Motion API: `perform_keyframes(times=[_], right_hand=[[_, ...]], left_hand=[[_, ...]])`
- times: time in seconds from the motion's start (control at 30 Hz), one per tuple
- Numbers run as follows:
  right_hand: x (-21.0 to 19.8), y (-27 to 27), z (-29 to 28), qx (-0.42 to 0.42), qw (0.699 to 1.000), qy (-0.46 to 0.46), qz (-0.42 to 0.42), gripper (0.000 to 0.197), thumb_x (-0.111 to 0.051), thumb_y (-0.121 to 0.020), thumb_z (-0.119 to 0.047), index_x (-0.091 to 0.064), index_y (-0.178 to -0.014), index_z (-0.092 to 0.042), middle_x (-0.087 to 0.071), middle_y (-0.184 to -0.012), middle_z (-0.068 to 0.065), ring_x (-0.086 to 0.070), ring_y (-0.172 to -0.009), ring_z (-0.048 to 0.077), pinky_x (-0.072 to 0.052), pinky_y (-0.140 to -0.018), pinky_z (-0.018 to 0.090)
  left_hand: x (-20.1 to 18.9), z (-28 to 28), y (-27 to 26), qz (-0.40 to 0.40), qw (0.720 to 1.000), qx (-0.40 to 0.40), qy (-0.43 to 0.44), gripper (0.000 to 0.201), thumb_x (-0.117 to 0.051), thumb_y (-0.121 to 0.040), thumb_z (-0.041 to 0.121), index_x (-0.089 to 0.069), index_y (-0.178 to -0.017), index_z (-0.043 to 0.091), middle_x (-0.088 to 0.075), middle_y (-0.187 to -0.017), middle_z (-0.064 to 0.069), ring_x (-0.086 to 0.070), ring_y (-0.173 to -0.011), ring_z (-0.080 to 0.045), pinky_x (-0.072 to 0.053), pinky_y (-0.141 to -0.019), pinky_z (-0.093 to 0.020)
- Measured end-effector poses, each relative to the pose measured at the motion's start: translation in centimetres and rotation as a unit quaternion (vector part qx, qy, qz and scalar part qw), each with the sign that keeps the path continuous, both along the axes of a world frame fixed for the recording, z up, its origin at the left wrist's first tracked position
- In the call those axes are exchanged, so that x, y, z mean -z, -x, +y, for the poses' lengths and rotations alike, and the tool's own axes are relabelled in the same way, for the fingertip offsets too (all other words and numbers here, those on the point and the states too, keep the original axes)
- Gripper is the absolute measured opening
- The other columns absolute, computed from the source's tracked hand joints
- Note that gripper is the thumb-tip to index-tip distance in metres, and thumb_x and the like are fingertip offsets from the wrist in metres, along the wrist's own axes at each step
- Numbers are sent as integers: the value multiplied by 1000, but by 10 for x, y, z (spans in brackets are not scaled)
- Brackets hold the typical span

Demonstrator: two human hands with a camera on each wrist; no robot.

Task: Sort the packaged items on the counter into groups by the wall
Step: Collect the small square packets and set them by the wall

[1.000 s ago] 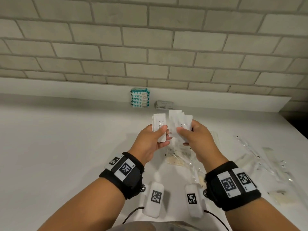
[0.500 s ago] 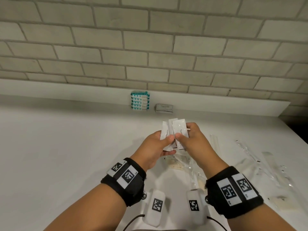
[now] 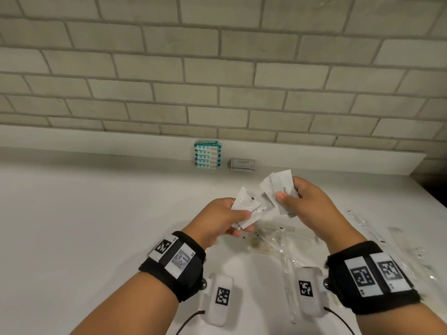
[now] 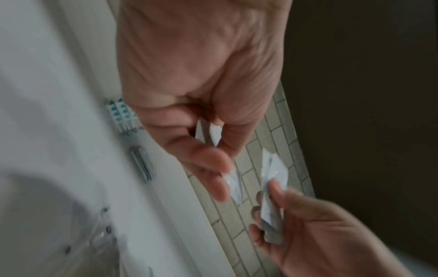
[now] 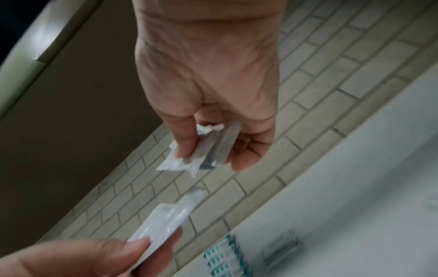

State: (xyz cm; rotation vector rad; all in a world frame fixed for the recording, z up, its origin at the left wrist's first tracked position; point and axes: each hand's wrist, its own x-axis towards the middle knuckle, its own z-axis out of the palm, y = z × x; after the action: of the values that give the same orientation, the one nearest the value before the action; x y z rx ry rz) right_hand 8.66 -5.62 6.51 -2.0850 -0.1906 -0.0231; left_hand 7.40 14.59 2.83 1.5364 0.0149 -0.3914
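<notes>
Above the white counter (image 3: 96, 226) my left hand (image 3: 219, 220) pinches a white toothpaste sachet (image 3: 251, 209) between thumb and fingers, tilted to the right. My right hand (image 3: 304, 204) grips a small fan of the same white sachets (image 3: 278, 187), held a little higher and to the right. The two lots nearly touch at their edges. The left wrist view has the left hand (image 4: 208, 142) pinching its sachet (image 4: 234, 183). In the right wrist view the right hand (image 5: 213, 142) clasps its sachets (image 5: 208, 151). By the wall stand a teal-and-white packet stack (image 3: 207, 154) and a grey packet stack (image 3: 242, 164).
Clear plastic wrapped items (image 3: 278, 240) lie on the counter under and between my hands, and more clear wrappers (image 3: 399, 243) spread to the right. A low white ledge (image 3: 338, 155) runs along the brick wall. The counter's right edge (image 3: 433, 197) drops into dark space.
The hands had come together with the sachets bunched as one. Now they have drawn apart, the left taking one sachet down and left, the right keeping the others.
</notes>
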Motion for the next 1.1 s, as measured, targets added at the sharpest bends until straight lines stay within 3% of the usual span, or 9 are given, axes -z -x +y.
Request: perform_keyframes(times=[0.13, 0.23, 0.43, 0.53, 0.67, 0.77, 0.93, 1.03, 1.1], right_hand=[[-12, 4, 8, -120, 974, 192, -22, 25, -58, -93, -29, -55, -118, -29, -50, -121, -16, -55, -103, 8, -44, -86, 24], [-6, 9, 20, -137, 956, 258, 21, 14, -60, -92, -28, -53, -103, -26, -60, -101, -5, -60, -89, 17, -49, -78, 33], [6, 4, 11, -58, 977, 190, 73, 15, -61, -92, -30, -48, -98, -34, -57, -91, -9, -62, -77, 13, -55, -66, 32], [-3, 1, 3, -12, 994, 101, 48, 16, -59, -92, -28, -56, -108, -28, -64, -99, -5, -64, -88, 16, -58, -78, 41], [-15, 2, 7, -66, 996, 30, 55, 19, -58, -94, -22, -56, -103, -38, -67, -100, -8, -66, -91, 14, -56, -74, 31], [-11, 3, 16, -110, 986, 27, 121, 24, -61, -93, -22, -59, -115, -31, -70, -105, -3, -68, -96, 17, -55, -76, 33], [3, 5, 24, -85, 984, -12, 154, 46, -68, -71, -43, -58, -115, -32, -71, -104, -1, -69, -96, 22, -56, -87, 47], [5, 7, 26, -66, 985, -58, 151, 50, -70, -77, -40, -51, -122, -30, -69, -100, -2, -68, -82, 13, -54, -71, 35], [5, 6, 25, -63, 983, -87, 150, 48, -67, -88, -29, -44, -130, -30, -69, -105, -3, -69, -86, 13, -56, -77, 34]], left_hand=[[0, 2, -5, -35, 997, -11, -62, 24, -70, -84, 12, -64, -107, 7, -74, -92, -5, -72, -70, -16, -44, -49, -19], [-4, -2, -6, -42, 998, -18, -43, 20, -59, -86, 2, -65, -104, 8, -72, -85, -6, -69, -65, -12, -44, -48, -18], [-2, 7, -4, -40, 997, -7, -70, 32, -44, -99, 39, -64, -117, 20, -66, -100, 6, -55, -74, -10, -43, -66, -24], [-4, 9, -1, -73, 982, 37, -172, 31, -38, -102, 38, -58, -123, 28, -60, -105, 12, -52, -81, -4, -41, -76, -20], [-6, 1, -6, -174, 914, 123, -344, 42, -46, -100, 29, -45, -142, 29, -45, -112, 5, -48, -106, -9, -35, -89, -17], [-12, -9, -7, -289, 879, 123, -359, 28, -52, -94, 20, -62, -120, 23, -57, -107, 1, -58, -98, -14, -48, -85, -25], [-12, -7, -12, -269, 934, -15, -234, 72, -74, -79, 23, -32, -135, 40, -56, -101, 10, -60, -91, -6, -51, -84, -21], [-11, -4, -16, -217, 957, -75, -179, 55, -64, -88, 18, -38, -135, 30, -60, -101, 4, -61, -89, -7, -52, -83, -23], [-14, -4, -13, -154, 982, -84, -75, 33, -50, -98, 30, -49, -130, 26, -65, -104, 3, -64, -92, -8, -52, -86, -27]])
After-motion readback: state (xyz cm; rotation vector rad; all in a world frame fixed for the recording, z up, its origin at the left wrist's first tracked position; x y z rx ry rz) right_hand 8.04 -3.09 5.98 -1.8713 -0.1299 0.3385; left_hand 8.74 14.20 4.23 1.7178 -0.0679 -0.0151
